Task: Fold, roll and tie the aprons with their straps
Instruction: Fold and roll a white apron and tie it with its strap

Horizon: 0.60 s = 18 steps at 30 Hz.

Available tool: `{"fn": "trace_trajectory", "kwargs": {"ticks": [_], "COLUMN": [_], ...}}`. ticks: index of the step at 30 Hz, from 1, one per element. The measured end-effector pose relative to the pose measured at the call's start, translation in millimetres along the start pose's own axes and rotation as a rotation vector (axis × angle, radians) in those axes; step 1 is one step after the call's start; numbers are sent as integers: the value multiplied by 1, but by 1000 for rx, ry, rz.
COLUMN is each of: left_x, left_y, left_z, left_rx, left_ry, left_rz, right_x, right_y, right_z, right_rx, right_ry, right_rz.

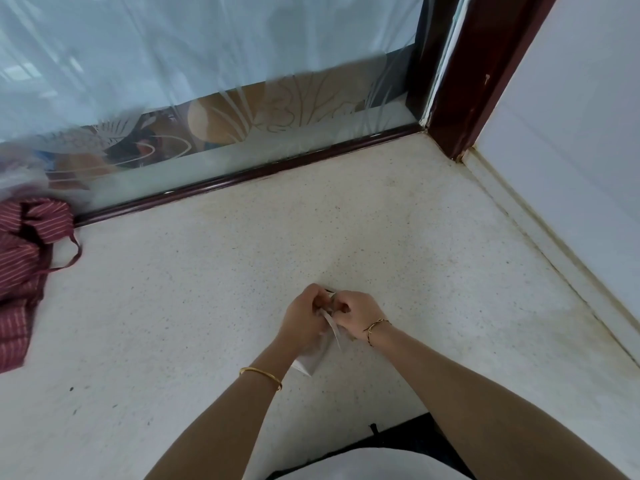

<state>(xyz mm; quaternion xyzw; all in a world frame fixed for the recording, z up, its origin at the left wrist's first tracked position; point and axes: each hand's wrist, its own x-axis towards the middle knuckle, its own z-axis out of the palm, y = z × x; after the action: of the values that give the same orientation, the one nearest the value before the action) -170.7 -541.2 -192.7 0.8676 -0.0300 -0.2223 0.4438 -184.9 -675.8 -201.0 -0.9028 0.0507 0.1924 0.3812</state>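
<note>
**Tying stage.** We are looking down at both hands meeting over a small pale apron roll (311,362), which is lying on the speckled tabletop (207,306) close to the person's body. The left hand (304,315) is curling its fingers round the upper end of the roll. We judge that its grip is closing on the cloth so that the roll cannot spring loose. The right hand (356,315) is pinching a thin pale strap (333,329), which is running down between the two hands. This grip appears to be drawing the strap taut for a knot (the knot itself is hidden behind the knuckles). Working knuckle to knuckle is giving a short length of strap and easy control of its tension. A maroon striped apron (20,271) is lying crumpled at the far left edge, well apart from the hands and beside the patterned glass panel (242,140). We are taking it to be awaiting its turn.
</note>
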Motion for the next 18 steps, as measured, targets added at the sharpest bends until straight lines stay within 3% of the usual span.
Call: {"fn": "trace_trajectory", "kwargs": {"ticks": [3,11,18], "left_x": [-1,-6,-2], "left_y": [3,5,-9], "left_z": [9,14,10], "left_rx": [-90,368,300], "left_ry": [104,175,165], "left_rz": [-63,74,206], "right_x": [3,6,6], "right_y": [-3,-7,-1], "right_z": [-2,-7,-8], "right_rx": [-29,29,165], "right_ry": [0,-68,-77], "right_rz": [36,41,57]}}
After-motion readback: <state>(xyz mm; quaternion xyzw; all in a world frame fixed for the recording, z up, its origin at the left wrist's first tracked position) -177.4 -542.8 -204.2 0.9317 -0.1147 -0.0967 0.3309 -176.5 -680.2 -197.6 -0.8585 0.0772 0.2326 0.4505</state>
